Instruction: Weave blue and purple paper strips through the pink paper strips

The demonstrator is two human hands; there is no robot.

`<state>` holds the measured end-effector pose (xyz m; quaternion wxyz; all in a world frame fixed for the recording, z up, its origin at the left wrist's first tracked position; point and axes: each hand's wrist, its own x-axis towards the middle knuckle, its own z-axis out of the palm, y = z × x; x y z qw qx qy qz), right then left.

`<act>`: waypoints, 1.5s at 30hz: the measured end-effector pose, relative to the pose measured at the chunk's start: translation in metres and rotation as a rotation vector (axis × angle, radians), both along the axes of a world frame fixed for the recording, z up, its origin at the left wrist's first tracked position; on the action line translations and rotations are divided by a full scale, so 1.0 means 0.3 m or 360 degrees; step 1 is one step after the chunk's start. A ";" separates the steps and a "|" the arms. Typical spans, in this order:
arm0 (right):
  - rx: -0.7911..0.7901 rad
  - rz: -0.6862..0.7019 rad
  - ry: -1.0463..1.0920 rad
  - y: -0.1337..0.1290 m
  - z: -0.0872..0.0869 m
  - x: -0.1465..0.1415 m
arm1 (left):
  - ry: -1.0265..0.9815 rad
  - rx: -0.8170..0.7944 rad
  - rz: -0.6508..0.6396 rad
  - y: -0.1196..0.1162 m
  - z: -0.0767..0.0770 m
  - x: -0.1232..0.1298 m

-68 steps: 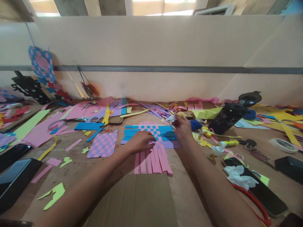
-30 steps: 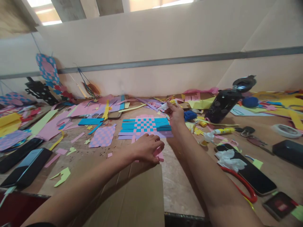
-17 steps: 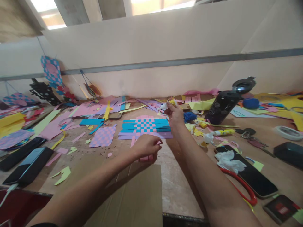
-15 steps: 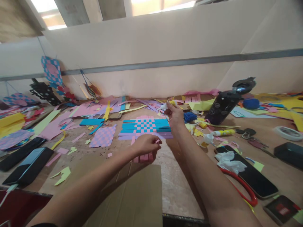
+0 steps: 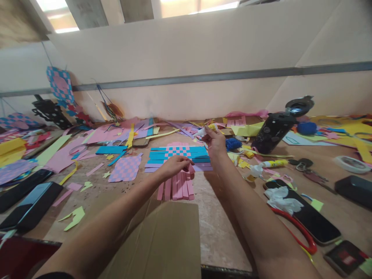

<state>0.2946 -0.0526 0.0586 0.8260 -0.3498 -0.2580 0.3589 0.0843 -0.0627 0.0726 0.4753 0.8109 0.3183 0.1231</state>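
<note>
Your right hand (image 5: 216,145) pinches a glue tube (image 5: 200,133) above the far right of the woven paper (image 5: 177,152), while your left (image 5: 174,166) curls—pinch unclear—over near pink strips (image 5: 178,188), where a sideways tug could skew the weave.

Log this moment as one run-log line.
left hand: at woven paper strips | right hand: holding white-and-yellow tube | near side: cardboard sheet
</note>
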 end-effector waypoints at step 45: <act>-0.0838 -0.0269 -0.1102 -0.334 0.009 -0.334 | -0.0127 -0.0369 0.0253 0.210 -0.152 0.134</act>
